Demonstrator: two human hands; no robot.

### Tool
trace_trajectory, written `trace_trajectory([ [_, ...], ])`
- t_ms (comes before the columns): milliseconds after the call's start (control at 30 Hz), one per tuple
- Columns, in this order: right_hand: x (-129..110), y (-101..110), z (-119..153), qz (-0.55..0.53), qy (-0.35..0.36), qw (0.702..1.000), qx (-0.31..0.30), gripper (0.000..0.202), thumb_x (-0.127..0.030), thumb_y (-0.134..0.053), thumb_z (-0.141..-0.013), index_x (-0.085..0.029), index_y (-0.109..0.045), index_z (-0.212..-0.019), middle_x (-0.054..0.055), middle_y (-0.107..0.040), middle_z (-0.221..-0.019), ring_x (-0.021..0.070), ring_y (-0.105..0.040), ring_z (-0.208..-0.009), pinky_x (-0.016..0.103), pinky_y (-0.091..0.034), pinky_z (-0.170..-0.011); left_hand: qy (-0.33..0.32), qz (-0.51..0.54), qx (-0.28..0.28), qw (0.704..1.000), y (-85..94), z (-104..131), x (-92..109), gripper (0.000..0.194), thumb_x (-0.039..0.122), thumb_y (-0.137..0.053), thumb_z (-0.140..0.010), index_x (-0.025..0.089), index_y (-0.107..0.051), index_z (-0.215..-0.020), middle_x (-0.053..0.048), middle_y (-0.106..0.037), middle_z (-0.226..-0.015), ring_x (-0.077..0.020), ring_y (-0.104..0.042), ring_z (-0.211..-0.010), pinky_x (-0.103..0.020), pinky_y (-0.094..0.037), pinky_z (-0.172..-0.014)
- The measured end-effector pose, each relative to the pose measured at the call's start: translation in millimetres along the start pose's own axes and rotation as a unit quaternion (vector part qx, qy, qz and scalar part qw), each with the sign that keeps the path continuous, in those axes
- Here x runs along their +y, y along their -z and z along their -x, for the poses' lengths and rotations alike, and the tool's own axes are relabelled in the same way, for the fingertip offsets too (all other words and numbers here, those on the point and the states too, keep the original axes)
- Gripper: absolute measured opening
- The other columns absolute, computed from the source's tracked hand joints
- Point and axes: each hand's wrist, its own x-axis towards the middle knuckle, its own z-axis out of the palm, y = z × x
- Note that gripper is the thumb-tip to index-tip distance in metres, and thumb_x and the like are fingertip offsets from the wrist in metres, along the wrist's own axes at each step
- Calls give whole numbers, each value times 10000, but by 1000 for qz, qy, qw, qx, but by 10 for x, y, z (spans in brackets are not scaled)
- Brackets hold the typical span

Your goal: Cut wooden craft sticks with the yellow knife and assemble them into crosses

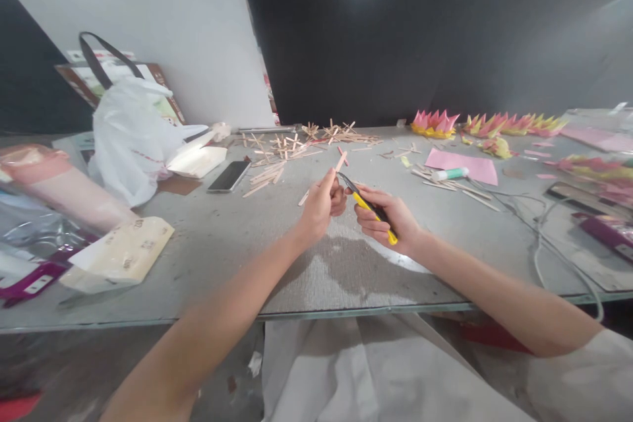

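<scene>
The tabletop (212, 247) stretches broadly behind its front edge (346, 313); at left stands a plastic bag (131, 128), contents unclear. Over the middle, the right hand (398, 216) grips a knife (364, 202), the left hand (320, 203) a wooden stick (341, 160) beside the blade (347, 180).

The left hand (324, 201) and right hand (393, 221), both bare, show near the middle of the frame, below 2 bare forearms. At lower right, a loose, whitish short sleeve (588, 376) ends near the elbow (its edge is blurred). Pale grey cloth (341, 369) fills the bottom centre, creased in long, soft folds.
</scene>
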Motion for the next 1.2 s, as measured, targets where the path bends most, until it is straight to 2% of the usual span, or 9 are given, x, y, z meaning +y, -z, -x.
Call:
trace_trajectory([
  [100,-101,28,10,-42,37,998,26,54,-263,-541,-1036,-220,-574,-1032,-100,-434,-574,49,-215,-358,126,-251,-301,10,-1,4,1000,11,5,-49,545,485,-522,-1045,224,-321,-612,93,-253,-447,-53,-200,-355,-212,-160,-400],
  [200,-264,109,40,-61,129,987,68,61,-251,-547,-1029,-208,-590,-1037,-105,-411,-570,46,-236,-370,122,-261,-323,32,-5,-2,999,26,9,-107,518,482,-513,-1048,232,-331,-632,104,-234,-434,-61,-193,-352,-216,-162,-395],
  [333,-336,178,35,45,197,972,124,85,-306,-635,-973,-234,-611,-1010,-86,-470,-583,65,-331,-381,174,-316,-348,34,-13,-35,999,40,11,-136,515,470,-499,-1046,240,-297,-632,105,-219,-442,-64,-180,-361,-227,-158,-397],
  [500,-157,133,-69,160,234,939,193,353,-511,-809,-852,-216,-617,-880,-96,-420,-574,69,-397,-405,218,-388,-399,83,-44,-95,991,19,59,-95,510,440,-514,-1027,242,-292,-612,101,-212,-439,-64,-183,-373,-232,-159,-412],
  [600,-81,123,-101,251,250,905,234,406,-504,-883,-784,-217,-622,-905,-109,-421,-537,63,-376,-392,215,-366,-388,103,-50,-100,988,0,82,-77,505,434,-525,-1010,242,-290,-606,99,-212,-440,-64,-193,-377,-231,-165,-420],
  [700,-70,119,-90,290,269,878,270,429,-479,-902,-765,-228,-610,-956,-118,-434,-514,69,-383,-378,211,-345,-367,96,-49,-93,990,-8,82,-65,509,431,-521,-1002,243,-274,-599,95,-215,-438,-64,-185,-378,-231,-168,-421],
  [933,-60,47,-52,322,192,908,190,418,-570,-842,-804,-191,-666,-813,-83,-439,-471,72,-390,-377,214,-339,-359,95,-77,-96,988,-33,98,-32,489,430,-495,-1015,247,-274,-619,89,-234,-469,-68,-204,-384,-233,-183,-422],
  [1067,-26,45,-58,302,173,922,169,399,-551,-842,-811,-194,-664,-811,-92,-427,-457,68,-372,-373,211,-336,-361,90,-84,-90,988,-40,98,-38,529,465,-497,-1022,248,-251,-607,89,-225,-482,-63,-199,-387,-232,-183,-422],
  [1200,-8,48,-66,303,178,920,173,376,-506,-867,-790,-186,-669,-799,-90,-441,-470,63,-373,-371,211,-347,-360,92,-96,-80,988,-27,90,-75,557,488,-505,-1025,247,-251,-591,86,-221,-483,-62,-202,-387,-239,-156,-418],
])
